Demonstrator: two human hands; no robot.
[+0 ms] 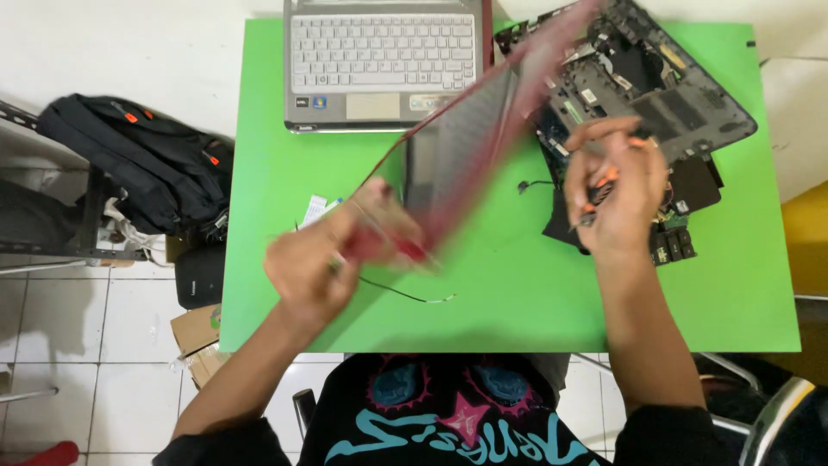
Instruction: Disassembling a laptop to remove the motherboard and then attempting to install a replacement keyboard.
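Left hand (315, 259): fingers closed on the lower corner of a red panel (470, 142), a thin laptop lid piece held tilted above the green desk (285, 103), its far end rising toward the top edge of the view; the panel is blurred. Right hand (617, 190): fingers curled shut around a screwdriver (604, 185) with an orange-and-black handle, held over the near edge of the open laptop base (673, 95). That base lies at the desk's far right corner, its circuit boards exposed, with dark loose parts (677, 237) just beside the right hand. A silver laptop (384, 60) with a white keyboard sits at the far middle of the desk, touching or just beside the red panel's upper part; which, cannot be told. A thin black wire (414, 293) lies on the desk below the left hand. A black backpack (147, 164) rests off the desk to the left, over a tiled floor (52, 328).
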